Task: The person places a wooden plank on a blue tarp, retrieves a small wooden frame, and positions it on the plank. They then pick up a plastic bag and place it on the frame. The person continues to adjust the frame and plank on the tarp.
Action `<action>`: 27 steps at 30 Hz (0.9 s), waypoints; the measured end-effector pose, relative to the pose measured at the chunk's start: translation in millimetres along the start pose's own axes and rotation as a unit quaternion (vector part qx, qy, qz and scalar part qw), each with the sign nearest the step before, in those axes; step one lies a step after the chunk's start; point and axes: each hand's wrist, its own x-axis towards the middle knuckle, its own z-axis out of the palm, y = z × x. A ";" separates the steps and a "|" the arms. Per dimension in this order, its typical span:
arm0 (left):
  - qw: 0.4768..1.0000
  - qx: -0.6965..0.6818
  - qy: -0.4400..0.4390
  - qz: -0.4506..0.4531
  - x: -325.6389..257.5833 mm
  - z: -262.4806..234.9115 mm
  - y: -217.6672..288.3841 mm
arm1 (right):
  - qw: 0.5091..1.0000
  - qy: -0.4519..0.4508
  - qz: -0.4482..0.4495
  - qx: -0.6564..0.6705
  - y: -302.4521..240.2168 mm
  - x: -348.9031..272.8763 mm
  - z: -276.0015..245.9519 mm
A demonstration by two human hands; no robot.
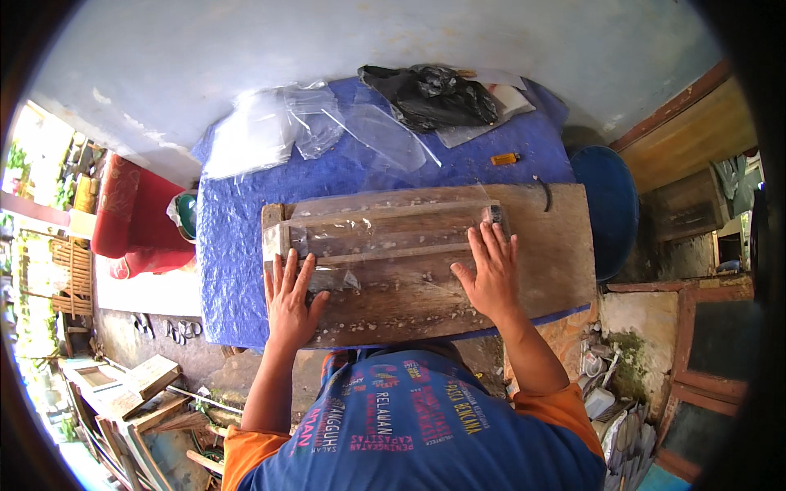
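A thick wooden board lies across the table in front of me, with pale flecks scattered over its surface. Along its far side a long, narrow wooden frame is visible, and a clear plastic sheet stretches over it. My left hand rests with fingers outstretched at the frame's left end, touching the plastic's near edge. At the other end my right hand lies flat with fingers spread, its fingertips close to a small dark block. Neither hand holds anything.
Blue sheeting covers the table. Toward the wall lie clear plastic bags, a crumpled black plastic bag and a small orange object. A black curved strip lies at right. Beside the table stands a blue drum; a red chair is left.
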 end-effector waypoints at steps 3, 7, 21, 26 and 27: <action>1.000 -0.002 0.005 -0.002 2.9 -2.5 2.1 | 1.000 -0.002 -0.011 0.016 -4.2 5.5 -1.3; 1.000 0.003 0.019 0.005 7.4 -4.2 2.8 | 0.999 -0.008 -0.026 0.032 -11.1 9.8 -0.2; 0.999 0.019 0.032 0.025 31.1 -1.7 3.7 | 0.999 -0.008 -0.040 0.036 -20.8 24.0 8.3; 0.999 0.035 0.014 0.023 39.1 3.5 -1.0 | 0.999 -0.014 -0.037 0.018 -19.2 31.0 13.2; 0.999 0.017 0.018 0.023 40.0 3.9 -1.3 | 0.999 -0.013 -0.037 0.015 -19.0 32.5 13.8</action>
